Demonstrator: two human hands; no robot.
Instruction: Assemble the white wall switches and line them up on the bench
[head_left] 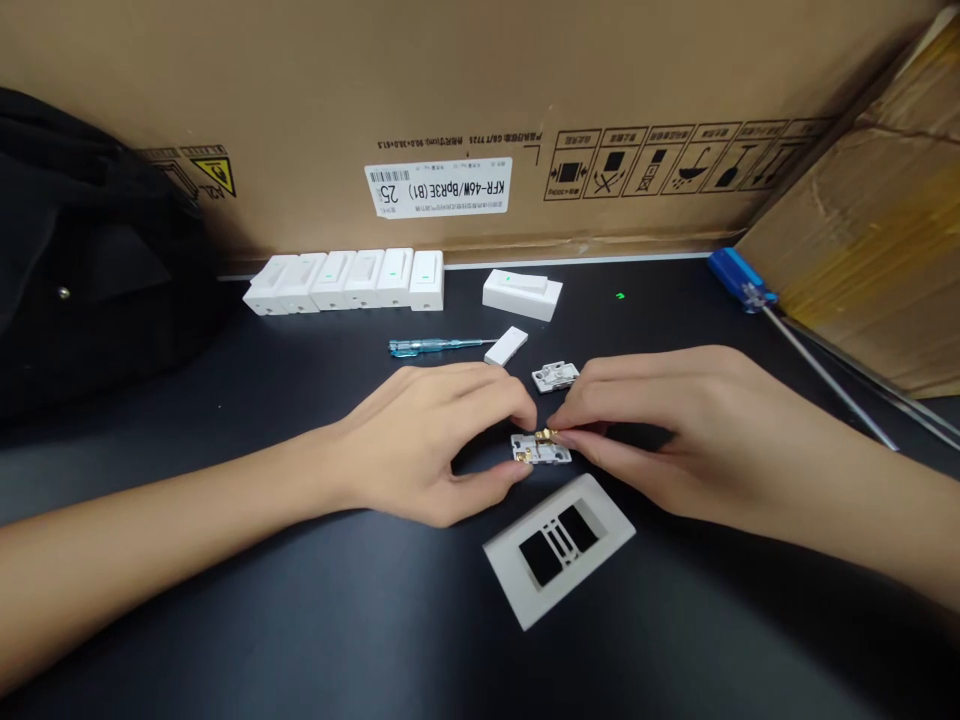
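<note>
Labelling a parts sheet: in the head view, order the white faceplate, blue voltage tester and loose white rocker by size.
1. White faceplate, though it lies nearest the camera, which may inflate it.
2. Blue voltage tester, long but thin.
3. Loose white rocker.

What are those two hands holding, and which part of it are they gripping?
The left hand steadies a small white switch base at its left end, while the right hand pinches the brass contact on top between its fingers.

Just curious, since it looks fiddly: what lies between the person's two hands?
A white switch base with brass contacts, seen in the head view.
</note>
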